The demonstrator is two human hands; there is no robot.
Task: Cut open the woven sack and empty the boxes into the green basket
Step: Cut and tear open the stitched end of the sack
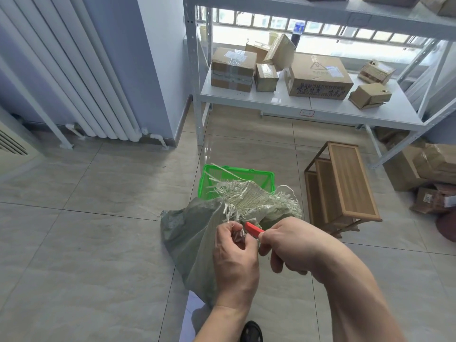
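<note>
The left hand pinches frayed strands of the woven sack. The right hand holds a red cutter, very near those fingers, so a slip could nick them. The green basket waits just behind.

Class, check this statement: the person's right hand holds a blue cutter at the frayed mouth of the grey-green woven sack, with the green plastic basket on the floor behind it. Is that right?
One detail is wrong: the cutter is red, not blue. The head view shows the right hand gripping it at the frayed mouth of the grey-green woven sack, with the green plastic basket on the floor behind.
</note>
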